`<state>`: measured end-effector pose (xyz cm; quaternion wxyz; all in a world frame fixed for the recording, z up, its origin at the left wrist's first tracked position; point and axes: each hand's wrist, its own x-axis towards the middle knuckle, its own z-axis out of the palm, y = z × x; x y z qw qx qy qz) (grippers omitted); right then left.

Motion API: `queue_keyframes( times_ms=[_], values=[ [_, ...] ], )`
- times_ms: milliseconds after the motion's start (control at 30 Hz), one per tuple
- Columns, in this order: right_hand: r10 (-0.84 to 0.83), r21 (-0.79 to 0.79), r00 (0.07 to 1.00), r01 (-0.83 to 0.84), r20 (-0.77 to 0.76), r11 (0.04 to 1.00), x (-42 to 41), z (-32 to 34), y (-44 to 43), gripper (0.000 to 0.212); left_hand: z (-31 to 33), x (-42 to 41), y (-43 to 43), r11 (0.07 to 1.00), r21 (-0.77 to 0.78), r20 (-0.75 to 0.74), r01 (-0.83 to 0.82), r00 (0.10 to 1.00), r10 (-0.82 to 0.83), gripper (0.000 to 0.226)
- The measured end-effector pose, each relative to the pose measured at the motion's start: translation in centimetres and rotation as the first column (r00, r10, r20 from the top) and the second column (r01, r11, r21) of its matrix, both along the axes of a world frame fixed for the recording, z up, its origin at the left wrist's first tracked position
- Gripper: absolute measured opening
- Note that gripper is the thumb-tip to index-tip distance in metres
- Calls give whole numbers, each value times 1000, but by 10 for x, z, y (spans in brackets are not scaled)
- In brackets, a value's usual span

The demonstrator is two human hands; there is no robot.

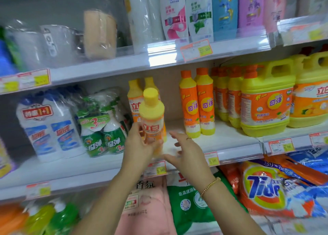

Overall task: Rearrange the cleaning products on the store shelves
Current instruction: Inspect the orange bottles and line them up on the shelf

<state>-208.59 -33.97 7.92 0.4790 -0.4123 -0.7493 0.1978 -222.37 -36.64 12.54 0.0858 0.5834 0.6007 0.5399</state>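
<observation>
Head view: a yellow-capped dish soap bottle [151, 117] is held upright in front of the middle shelf [227, 144]. It is gripped low on its label by the left hand [140, 146], whose fingers and thumb are curled round its body. The bottle is lifted clear of the shelf board, just in front of two matching yellow-capped bottles [134, 100] that stand at the back.

The right hand [186, 155] is seen just beside the bottle's base, its fingers spread and relaxed, with nothing held. Whether a fingertip touches the bottle cannot be told through the blur. The hand appears to be placed there to steady or receive the bottle.

A bare stretch of shelf lies between the matching bottles and the pair of orange-capped bottles [196, 103] to the right, beyond which large yellow jugs [266, 101] are lined up. The held bottle is judged to be meant for the row of its own brand, so that like products are grouped and labels are faced forward. The cap is left free by the low grip, but the bottles behind could be knocked by a tilt.
</observation>
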Motion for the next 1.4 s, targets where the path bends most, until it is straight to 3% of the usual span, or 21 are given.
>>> queue_keyframes(
  times_ms=[67, 167, 300, 433, 600, 733, 833, 933, 1000, 1033, 1133, 1200, 1233, 1300, 1367, 1400],
  values=[
    [37, 82, 996, -44, 77, 996, -2, -2, -11, 70, 0, -7, -26, 996, 90, 17, -10, 1000, 9, 55],
    [43, 157, 997, -53, 67, 986, -7, 3, -27, 73, 4, -21, -50, 988, 153, 94, 34, 994, -49, 60],
    [128, 246, 992, -127, 14, 961, -22, 9, -45, 77, 14, -31, -65, 986, 154, 82, 69, 993, -83, 65],
    [201, 268, 977, -175, -73, 947, -33, 7, -54, 88, 26, -31, -75, 986, 94, 150, 137, 977, -150, 47],
    [147, 345, 979, -91, -138, 934, -38, 1, -64, 82, 35, -29, -84, 946, 65, 485, 318, 818, -308, 38],
    [39, 420, 989, 26, -144, 907, -38, 9, -63, 80, 37, -31, -88, 936, 110, 511, 333, 789, -341, 50],
    [123, 348, 969, -43, -212, 936, -36, 19, -66, 77, 42, -40, -87, 918, 172, 506, 356, 768, -393, 43],
    [340, 222, 872, -275, -352, 935, -33, 27, -74, 70, 44, -51, -84, 871, 236, 569, 430, 666, -483, 55],
    [504, 96, 719, -528, -479, 844, -31, 30, -73, 64, 43, -58, -82, 822, 278, 586, 497, 591, -555, 75],
    [562, 47, 629, -644, -537, 764, -30, 32, -72, 61, 43, -62, -82, 798, 294, 577, 526, 568, -587, 74],
    [608, -57, 412, -855, -679, 516, -26, 28, -67, 62, 45, -68, -85, 780, 279, 481, 560, 621, -618, 54],
    [564, -84, 337, -901, -754, 427, -26, 26, -68, 58, 46, -65, -85, 818, 261, 444, 512, 689, -573, 43],
    [548, -104, 355, -894, -757, 435, -28, 26, -69, 55, 46, -64, -85, 840, 266, 457, 472, 706, -541, 36],
    [549, -120, 507, -797, -665, 591, -32, 27, -70, 55, 47, -59, -85, 878, 275, 517, 392, 710, -478, 29],
    [511, 35, 734, -556, -447, 830, -34, 33, -72, 62, 46, -58, -82, 908, 276, 594, 314, 687, -418, 30],
    [443, 162, 839, -412, -316, 897, -34, 35, -72, 63, 46, -57, -81, 920, 272, 630, 283, 670, -393, 31]
  ],
)
